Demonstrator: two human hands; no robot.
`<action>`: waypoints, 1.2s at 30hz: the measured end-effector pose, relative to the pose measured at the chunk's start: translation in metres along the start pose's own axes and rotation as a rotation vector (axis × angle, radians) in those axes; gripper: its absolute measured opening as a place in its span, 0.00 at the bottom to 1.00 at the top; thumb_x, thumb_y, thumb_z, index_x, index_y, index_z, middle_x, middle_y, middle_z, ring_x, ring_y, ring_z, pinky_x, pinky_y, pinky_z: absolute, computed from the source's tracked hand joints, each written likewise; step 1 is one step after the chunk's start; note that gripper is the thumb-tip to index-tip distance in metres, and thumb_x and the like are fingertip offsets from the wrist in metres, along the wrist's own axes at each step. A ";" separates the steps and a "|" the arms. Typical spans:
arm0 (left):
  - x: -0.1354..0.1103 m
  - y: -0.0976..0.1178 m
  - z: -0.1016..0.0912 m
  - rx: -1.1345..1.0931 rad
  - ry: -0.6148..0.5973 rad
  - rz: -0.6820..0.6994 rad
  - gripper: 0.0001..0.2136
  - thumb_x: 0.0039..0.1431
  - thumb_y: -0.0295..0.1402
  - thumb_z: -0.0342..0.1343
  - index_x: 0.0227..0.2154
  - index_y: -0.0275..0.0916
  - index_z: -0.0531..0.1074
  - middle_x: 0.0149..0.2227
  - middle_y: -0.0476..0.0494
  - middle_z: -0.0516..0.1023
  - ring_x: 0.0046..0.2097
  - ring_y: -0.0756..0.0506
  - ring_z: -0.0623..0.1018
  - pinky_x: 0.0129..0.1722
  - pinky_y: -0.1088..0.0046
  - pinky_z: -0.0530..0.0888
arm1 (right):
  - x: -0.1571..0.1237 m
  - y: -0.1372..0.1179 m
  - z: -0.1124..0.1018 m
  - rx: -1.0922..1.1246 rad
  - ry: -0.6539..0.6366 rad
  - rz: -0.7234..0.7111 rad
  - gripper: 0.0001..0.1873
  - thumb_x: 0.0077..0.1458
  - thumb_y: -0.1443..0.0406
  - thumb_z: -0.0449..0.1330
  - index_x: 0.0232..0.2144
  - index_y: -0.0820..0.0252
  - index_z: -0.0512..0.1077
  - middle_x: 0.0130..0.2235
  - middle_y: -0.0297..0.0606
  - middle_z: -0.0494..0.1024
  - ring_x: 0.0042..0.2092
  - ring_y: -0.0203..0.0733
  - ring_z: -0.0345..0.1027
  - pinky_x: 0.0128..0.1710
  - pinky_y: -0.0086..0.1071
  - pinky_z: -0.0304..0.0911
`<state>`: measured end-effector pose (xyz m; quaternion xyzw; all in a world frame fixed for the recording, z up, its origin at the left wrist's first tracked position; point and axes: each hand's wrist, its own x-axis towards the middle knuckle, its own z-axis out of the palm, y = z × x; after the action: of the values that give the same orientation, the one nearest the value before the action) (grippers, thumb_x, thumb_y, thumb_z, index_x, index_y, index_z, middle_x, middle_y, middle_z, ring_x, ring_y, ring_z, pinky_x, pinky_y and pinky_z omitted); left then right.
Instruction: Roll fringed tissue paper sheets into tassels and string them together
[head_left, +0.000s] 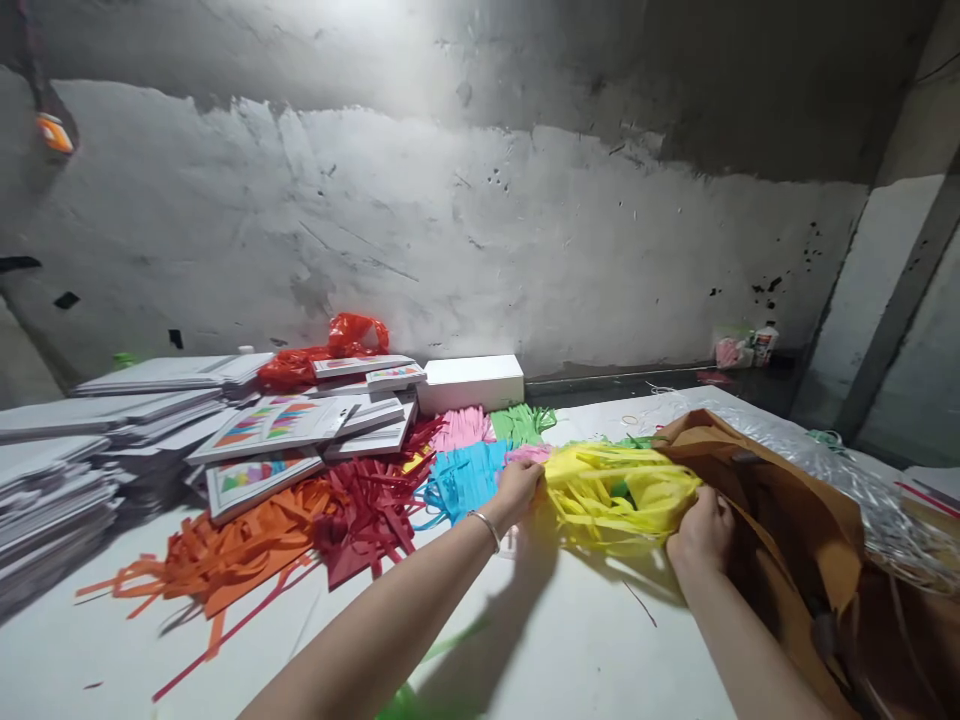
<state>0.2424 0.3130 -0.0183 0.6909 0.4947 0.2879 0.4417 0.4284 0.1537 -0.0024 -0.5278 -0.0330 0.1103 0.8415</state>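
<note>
Between my two hands a bunch of yellow paper fringe (615, 490) is held up over the white table. My left hand (521, 488) is closed on its left end, and a bracelet shows at the wrist. Its right end is gripped by my right hand (703, 530), close to the brown bag (750, 470). The strips hang loose and slightly blurred in the middle. Behind and left of my left hand lie blue fringe (466, 478), pink fringe (461, 428) and green fringe (523, 424). Dark red fringe (367, 515) and orange fringe (240, 540) spread farther left.
Stacks of white cards (60, 470) fill the table's left side, with printed packs (277, 430) on top. A red plastic bag (360, 335) and a white box (472, 382) stand at the back. Clear plastic (772, 445) lies behind the brown bag. A bottle (765, 343) stands far right.
</note>
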 end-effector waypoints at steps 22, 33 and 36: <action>-0.212 0.111 -0.064 0.055 -0.488 0.889 0.45 0.48 0.41 0.72 0.67 0.41 0.58 0.63 0.33 0.70 0.60 0.35 0.71 0.60 0.60 0.68 | -0.116 -0.186 -0.050 -0.862 -1.534 -0.535 0.05 0.53 0.66 0.65 0.34 0.53 0.78 0.29 0.27 0.75 0.31 0.36 0.65 0.29 0.28 0.55; -0.305 0.048 -0.086 0.209 -0.579 0.349 0.08 0.48 0.28 0.60 0.33 0.39 0.78 0.29 0.53 0.76 0.31 0.49 0.71 0.31 0.76 0.68 | -0.163 -0.163 -0.126 -0.829 -1.466 -0.746 0.10 0.59 0.73 0.59 0.30 0.54 0.75 0.34 0.29 0.77 0.37 0.36 0.72 0.37 0.27 0.62; -0.317 0.022 -0.072 0.143 -0.718 0.222 0.12 0.44 0.29 0.62 0.35 0.40 0.80 0.29 0.53 0.78 0.31 0.47 0.75 0.32 0.75 0.72 | -0.173 -0.164 -0.134 -0.746 -1.422 -0.791 0.09 0.61 0.69 0.57 0.32 0.52 0.77 0.35 0.30 0.79 0.38 0.36 0.74 0.38 0.27 0.66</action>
<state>0.0830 0.0367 0.0457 0.8262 0.2496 0.0383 0.5037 0.3074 -0.0712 0.0959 -0.5239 -0.7601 0.0954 0.3724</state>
